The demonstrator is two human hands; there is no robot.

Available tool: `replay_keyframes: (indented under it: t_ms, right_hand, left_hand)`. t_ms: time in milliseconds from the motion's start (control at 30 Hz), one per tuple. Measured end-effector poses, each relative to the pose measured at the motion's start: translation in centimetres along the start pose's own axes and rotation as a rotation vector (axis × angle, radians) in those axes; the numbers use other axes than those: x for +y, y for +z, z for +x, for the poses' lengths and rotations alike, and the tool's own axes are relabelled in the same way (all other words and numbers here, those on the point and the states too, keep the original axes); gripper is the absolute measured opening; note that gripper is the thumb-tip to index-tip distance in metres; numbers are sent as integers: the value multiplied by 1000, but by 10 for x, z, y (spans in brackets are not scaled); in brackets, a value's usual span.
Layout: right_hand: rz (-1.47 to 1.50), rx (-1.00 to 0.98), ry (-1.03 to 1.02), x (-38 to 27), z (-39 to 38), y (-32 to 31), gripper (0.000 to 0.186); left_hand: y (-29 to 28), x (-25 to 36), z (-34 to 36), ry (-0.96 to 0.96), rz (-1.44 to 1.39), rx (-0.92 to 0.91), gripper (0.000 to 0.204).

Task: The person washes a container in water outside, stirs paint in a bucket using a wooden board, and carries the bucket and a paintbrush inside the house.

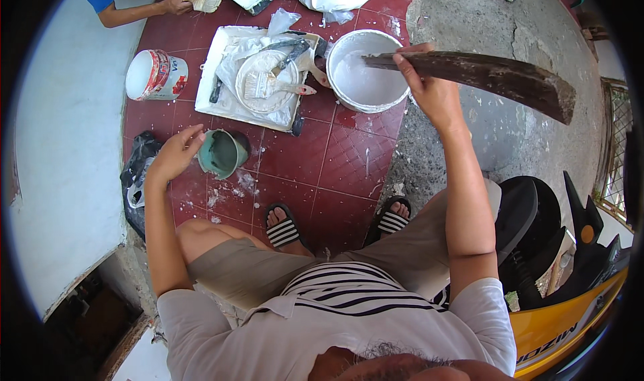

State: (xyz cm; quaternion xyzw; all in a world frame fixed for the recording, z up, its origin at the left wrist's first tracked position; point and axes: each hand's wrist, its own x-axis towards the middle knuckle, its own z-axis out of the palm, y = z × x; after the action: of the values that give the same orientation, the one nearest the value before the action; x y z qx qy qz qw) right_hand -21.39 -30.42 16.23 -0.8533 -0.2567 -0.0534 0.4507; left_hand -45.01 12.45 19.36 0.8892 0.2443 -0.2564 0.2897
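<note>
The right hand (pixel 433 91) pinches the plank (pixel 500 79) between thumb and fingers, its narrow end at the bucket (pixel 368 106); I cannot tell whether it dips in. The left hand (pixel 176 155), fingers loosely spread, holds nothing, just beside the green pot (pixel 225 155). White paint (pixel 359 79) already fills part of the bucket; stirring seems unfinished, and applying it remains.

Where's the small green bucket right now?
In the head view, left of centre: the green bucket is on the red tiled floor, just right of the person's left hand and below the white tray.
</note>
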Motion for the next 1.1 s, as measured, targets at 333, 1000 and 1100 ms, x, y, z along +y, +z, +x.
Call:
replay_keyframes:
  t_ms: [333,1000,1100]
  right_hand:
    - [6,-93,45,9,6,-17,19]
    - [8,-63,31,-6,-2,0,20]
    - [91,-207,2,-11,-4,-2,20]
  left_hand:
    - [15,78,-39,193,99,56,49]
    - [58,62,-13,203,-123,-158,50]
    - [59,63,-13,192,-120,-173,50]
